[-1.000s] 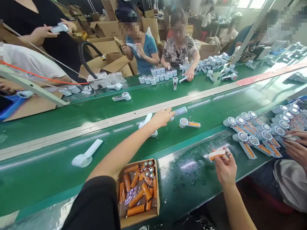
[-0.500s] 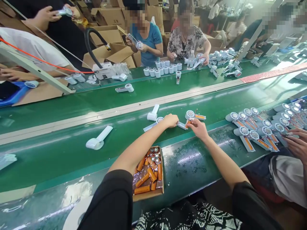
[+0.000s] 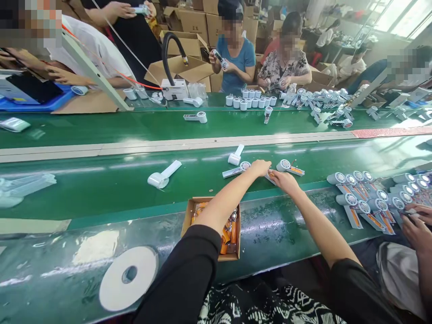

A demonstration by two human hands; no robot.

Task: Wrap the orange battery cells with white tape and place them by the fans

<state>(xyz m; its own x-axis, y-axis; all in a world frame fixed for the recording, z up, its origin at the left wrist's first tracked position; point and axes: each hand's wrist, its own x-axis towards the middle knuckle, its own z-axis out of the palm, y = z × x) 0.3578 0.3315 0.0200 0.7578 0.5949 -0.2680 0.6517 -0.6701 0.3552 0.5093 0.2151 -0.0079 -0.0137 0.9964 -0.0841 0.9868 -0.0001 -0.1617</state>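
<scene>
My left hand (image 3: 261,167) is closed around a white handheld fan body, its head hidden under my fingers. The fan's open handle (image 3: 270,179) sticks out toward my right hand (image 3: 284,181). Pinched in my right fingers is an orange cylindrical battery (image 3: 271,173), mostly covered, at this handle. Just right of my hands lies a fan with an orange battery in its handle (image 3: 297,171). To the left are an open fan body (image 3: 245,166) and a white fan shell (image 3: 234,158). A cardboard box (image 3: 239,243) of orange batteries stands below my left forearm.
Rows of fan bodies with batteries (image 3: 378,204) stand at the right, near a co-worker's hands (image 3: 418,225). A white shell (image 3: 158,180) lies on the green belt (image 3: 111,189). A white roll (image 3: 111,283) rests at the front left. People work across the line.
My right hand has brought the battery closer to the handle, and my hands are now nearly touching. The view has turned left, showing more of the white roll.
</scene>
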